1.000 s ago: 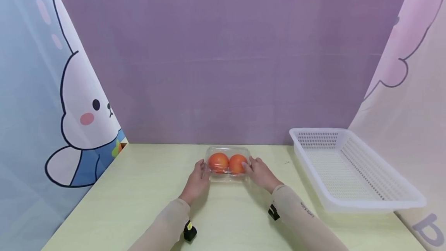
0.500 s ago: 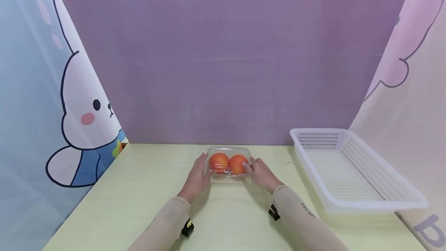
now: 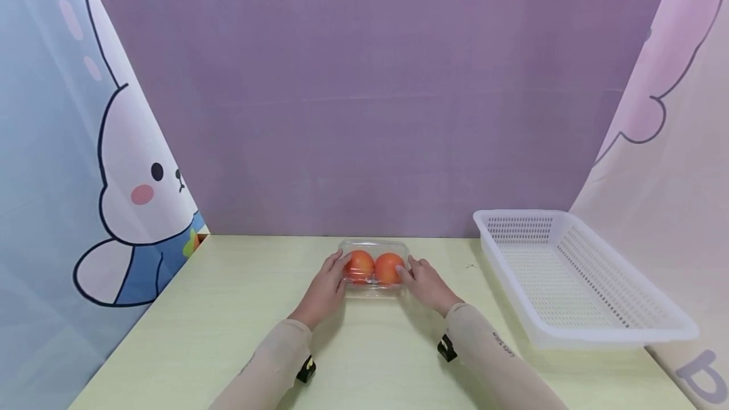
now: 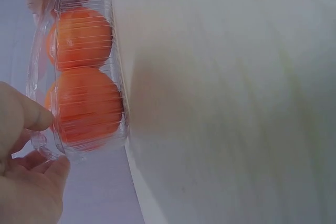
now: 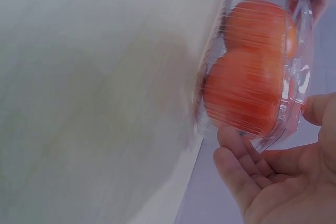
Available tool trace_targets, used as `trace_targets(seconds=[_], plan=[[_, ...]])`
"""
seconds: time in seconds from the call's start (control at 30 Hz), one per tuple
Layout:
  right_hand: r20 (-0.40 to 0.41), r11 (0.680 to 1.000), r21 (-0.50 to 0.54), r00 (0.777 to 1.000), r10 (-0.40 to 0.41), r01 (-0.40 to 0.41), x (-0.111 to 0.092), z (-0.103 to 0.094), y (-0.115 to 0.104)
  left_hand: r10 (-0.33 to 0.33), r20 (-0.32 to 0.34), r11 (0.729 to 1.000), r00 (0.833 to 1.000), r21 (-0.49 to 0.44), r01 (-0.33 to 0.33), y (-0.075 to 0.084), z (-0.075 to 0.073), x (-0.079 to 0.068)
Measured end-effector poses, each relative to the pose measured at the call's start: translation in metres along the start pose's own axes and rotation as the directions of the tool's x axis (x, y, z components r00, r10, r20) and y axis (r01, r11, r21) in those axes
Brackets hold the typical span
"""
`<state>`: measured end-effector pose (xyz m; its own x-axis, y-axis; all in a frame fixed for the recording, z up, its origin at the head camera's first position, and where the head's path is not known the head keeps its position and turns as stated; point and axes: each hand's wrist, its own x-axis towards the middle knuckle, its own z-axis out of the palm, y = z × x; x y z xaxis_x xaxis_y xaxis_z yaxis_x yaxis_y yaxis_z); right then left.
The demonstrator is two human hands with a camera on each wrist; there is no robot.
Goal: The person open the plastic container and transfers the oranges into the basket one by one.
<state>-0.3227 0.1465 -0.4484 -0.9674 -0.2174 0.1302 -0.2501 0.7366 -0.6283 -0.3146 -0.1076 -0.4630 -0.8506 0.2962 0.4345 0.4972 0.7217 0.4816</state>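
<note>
A clear plastic clamshell box [image 3: 373,291] stands on the table near its back edge. Two round orange-red fruits, a left one [image 3: 361,266] and a right one [image 3: 389,269], sit side by side inside, beneath the see-through lid [image 5: 300,77]. My left hand [image 3: 326,290] holds the box's left end. In the left wrist view, one digit lies against the lid's edge while other fingers [image 4: 55,171] curl at the rim below. At the right end, my right hand [image 3: 426,285] grips the box between the thumb [image 5: 316,107] and fingers [image 5: 239,166].
To the right, a white perforated plastic basket [image 3: 526,315] stands on the pale yellow table [image 3: 376,359]. Behind the table hangs a purple cloth [image 3: 364,93]. Printed cloths close off the left side [image 3: 40,207] and right side [image 3: 672,220]. Dark wrist cameras sit under both sleeves.
My left hand has shifted forward, its fingers first straightening along the box's left side, then bending over the lid's left edge. The box slid very slightly right; my right hand kept its hold.
</note>
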Motion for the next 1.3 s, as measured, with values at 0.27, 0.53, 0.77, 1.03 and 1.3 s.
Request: trace_targets(seconds=[0.27, 0.53, 0.77, 1.03, 1.3], plan=[[0.037, 0.986, 0.161, 0.999, 0.025, -0.030, -0.006, 0.001, 0.002, 0.018, -0.003, 1.000, 1.000, 0.000, -0.018, 0.001, -0.001, 0.000], [0.089, 0.960, 0.265, 0.994, 0.064, -0.086, -0.008, 0.003, 0.001, 0.038, -0.022, 0.999, 0.999, -0.004, -0.038, 0.000, 0.000, 0.001], [0.134, 0.899, 0.404, 0.983, 0.126, -0.170, -0.008, 0.011, -0.001, 0.034, -0.018, 0.999, 0.999, -0.007, -0.034, 0.001, -0.001, 0.000], [0.093, 0.850, 0.479, 0.976, 0.199, -0.219, -0.008, 0.021, -0.005, 0.027, -0.015, 1.000, 1.000, -0.013, -0.027, 0.000, 0.000, 0.002], [0.023, 0.846, 0.498, 0.978, 0.206, -0.190, -0.005, 0.030, -0.008, 0.025, -0.013, 0.999, 1.000, -0.035, -0.025, -0.001, -0.003, 0.002]])
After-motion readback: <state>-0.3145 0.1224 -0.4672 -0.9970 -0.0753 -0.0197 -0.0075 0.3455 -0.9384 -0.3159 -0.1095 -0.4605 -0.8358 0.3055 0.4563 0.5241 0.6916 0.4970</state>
